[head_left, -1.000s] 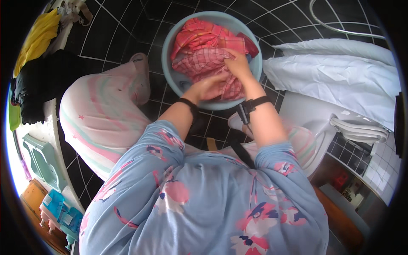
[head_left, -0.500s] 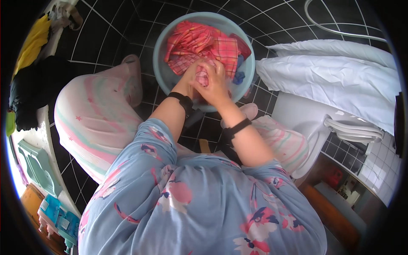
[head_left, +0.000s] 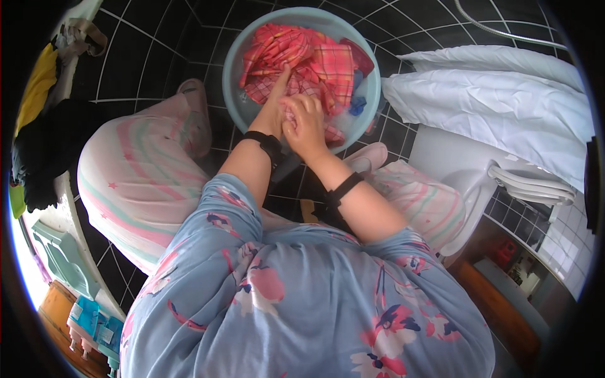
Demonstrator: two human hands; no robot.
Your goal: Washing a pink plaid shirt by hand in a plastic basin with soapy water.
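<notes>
A wet pink-and-red checked cloth (head_left: 332, 69) lies bunched in a round light-blue basin (head_left: 230, 85). Over the basin's near side, my right hand (head_left: 305, 123) is closed in a fist, and a bit of checked fabric shows between its fingers. My left hand (head_left: 276, 104) is pressed against it from the left. One of its digits stretches straight out over the cloth, while its other fingers are mostly hidden, apparently around the fabric. A small dark-blue cloth piece (head_left: 357, 106) and a dark red item (head_left: 359, 58) rest at the basin's right inside.
Dark tiles surround the basin. At the right, a white sheet (head_left: 485, 94) hangs over a pale fixture (head_left: 441, 154). My slippered feet flank the basin. Black clothing (head_left: 47, 145) and a green plastic rack (head_left: 63, 255) are at the left. A shower hose (head_left: 498, 41) curves at upper right.
My right hand has drawn slightly back toward me and curled into a fist. The left hand has slid forward along it, one digit now stretched out. More of the cloth shows.
</notes>
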